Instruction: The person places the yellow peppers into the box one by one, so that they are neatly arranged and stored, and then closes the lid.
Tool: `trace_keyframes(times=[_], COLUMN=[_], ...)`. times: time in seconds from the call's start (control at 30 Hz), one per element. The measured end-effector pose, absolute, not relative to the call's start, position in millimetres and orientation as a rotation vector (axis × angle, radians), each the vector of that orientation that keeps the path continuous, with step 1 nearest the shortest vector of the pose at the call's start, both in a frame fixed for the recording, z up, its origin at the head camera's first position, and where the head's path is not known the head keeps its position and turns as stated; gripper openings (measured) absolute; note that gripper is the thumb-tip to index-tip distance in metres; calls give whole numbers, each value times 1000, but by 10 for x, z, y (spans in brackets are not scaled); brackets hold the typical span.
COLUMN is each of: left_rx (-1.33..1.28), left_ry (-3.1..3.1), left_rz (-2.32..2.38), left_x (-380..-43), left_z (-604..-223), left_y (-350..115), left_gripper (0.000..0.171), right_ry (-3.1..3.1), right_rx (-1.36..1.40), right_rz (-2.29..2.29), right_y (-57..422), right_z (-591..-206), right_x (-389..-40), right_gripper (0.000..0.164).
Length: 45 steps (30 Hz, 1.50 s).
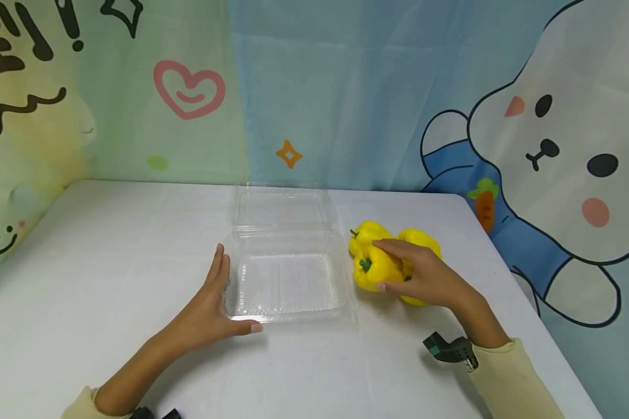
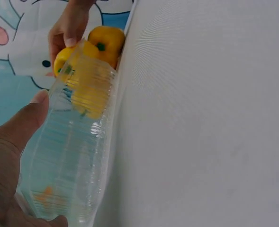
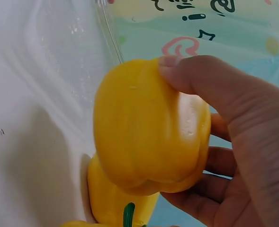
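Note:
A clear plastic clamshell box (image 1: 293, 288) stands on the white table with its lid (image 1: 283, 209) folded back, away from me. Along the box's left side rest the straight fingers of my left hand (image 1: 207, 308), and the thumb lies along the front edge. My right hand (image 1: 424, 273) holds a yellow bell pepper (image 1: 374, 270) to the right of the box, thumb on one side and fingers on the other. In the right wrist view, this yellow bell pepper (image 3: 144, 127) is over another one (image 3: 113, 196). More yellow bell peppers (image 1: 366, 235) cluster behind and beside the right hand, partly hidden by it.
A white cloth covers the table (image 1: 110, 262). Behind it hangs a printed backdrop (image 1: 335, 105) with a cartoon rabbit at the right. Wrist cameras (image 1: 451, 349) are strapped near both sleeves.

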<state>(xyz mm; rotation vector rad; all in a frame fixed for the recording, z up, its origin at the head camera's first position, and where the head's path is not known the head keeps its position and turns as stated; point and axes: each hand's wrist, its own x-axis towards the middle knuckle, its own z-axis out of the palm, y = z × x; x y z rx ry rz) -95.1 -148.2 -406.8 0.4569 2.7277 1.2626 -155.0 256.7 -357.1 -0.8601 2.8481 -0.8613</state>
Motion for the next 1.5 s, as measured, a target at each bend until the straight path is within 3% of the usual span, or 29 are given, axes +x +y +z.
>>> trace_keyframes(times=[0.93, 1.5], left_rx=[477, 475], left_ry=[2726, 2743], left_rz=[1273, 1256], left_x=[-953, -929], left_z=[-4038, -4066], left_y=[-1412, -1470], left_gripper=[139, 137], right_ry=[2909, 2745], right_rx=[-1012, -1195], right_rz=[-1067, -1264], right_y=[2520, 2139], right_z=[-3516, -3589], right_x=[-1457, -1456], right_gripper=[72, 71])
